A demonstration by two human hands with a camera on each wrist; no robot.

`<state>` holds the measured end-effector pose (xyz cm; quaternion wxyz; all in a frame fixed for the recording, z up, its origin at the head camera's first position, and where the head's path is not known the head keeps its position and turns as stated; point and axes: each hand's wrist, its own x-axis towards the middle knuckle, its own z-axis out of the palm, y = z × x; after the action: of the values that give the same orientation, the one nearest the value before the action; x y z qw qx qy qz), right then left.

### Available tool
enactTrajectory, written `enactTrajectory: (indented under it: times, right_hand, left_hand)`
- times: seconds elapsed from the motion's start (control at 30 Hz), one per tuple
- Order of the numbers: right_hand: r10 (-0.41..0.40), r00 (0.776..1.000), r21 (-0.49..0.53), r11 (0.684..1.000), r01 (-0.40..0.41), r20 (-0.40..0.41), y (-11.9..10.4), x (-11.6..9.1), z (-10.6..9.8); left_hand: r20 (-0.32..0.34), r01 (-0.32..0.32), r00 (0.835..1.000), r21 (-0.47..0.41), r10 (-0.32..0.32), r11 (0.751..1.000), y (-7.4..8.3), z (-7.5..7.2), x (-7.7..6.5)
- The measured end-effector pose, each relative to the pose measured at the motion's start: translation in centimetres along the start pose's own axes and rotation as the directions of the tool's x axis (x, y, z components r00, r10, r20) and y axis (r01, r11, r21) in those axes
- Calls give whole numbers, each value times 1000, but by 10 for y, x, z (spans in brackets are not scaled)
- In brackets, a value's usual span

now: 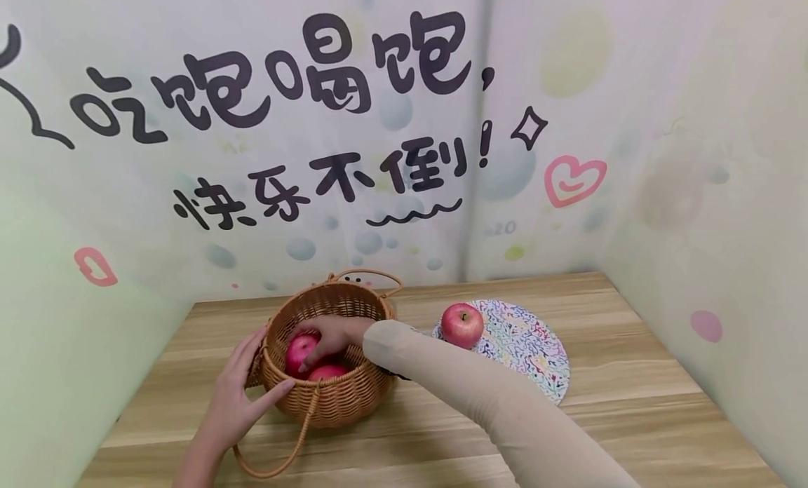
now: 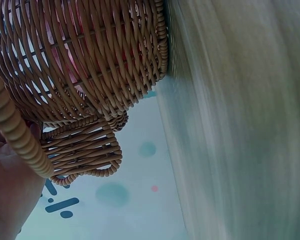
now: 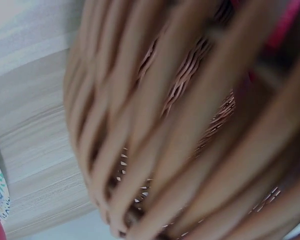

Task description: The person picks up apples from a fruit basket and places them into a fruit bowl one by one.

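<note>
A round brown wicker basket (image 1: pixel 337 404) stands on the table, with red apples inside. My right hand (image 1: pixel 331 334) reaches over its right rim and grips a red apple (image 1: pixel 299 353) inside, fingers and thumb bent round it. Beside that lies another apple (image 1: pixel 328 373), partly hidden by the near rim. My left hand (image 1: pixel 236 397) holds the basket's left side, with the thumb on the near rim and the fingers along the outer left edge. In the left wrist view, part of that hand (image 2: pixel 10 185) shows by the woven flap (image 2: pixel 82 150). Weave hides the right hand in the right wrist view.
A round, colourfully patterned mat (image 1: pixel 524 341) lies right of the basket, with one apple (image 1: pixel 463 325) on its left part. The basket's near handle (image 1: pixel 297 453) hangs down toward me. Walls enclose the wooden table (image 1: pixel 631 362) at the back and sides.
</note>
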<state>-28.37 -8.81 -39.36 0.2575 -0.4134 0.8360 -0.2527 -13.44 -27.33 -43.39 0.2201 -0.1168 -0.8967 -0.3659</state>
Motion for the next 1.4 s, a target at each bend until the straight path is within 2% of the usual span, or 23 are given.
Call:
enactTrajectory:
  times: [0.3,0.77,1.07,1.4]
  right_hand:
    - [-29,1000,-9,1000,29,-10,-2,0,-2]
    - [-13,999,5,1000,13,-30,-1,0,-3]
    - [-11,999,-35,999,10,-45,-3,0,-5]
    - [4,999,-6,1000,-4,-49,-5,-4,-10]
  left_hand:
    - [12,-2,1000,-12,3,1000,-1,-1,1]
    - [10,2,1000,-12,-2,1000,0,0,0]
    - [5,2,1000,-21,-1,1000,0,0,-1]
    - [-4,-6,1000,-10,6,1000,1,-1,0]
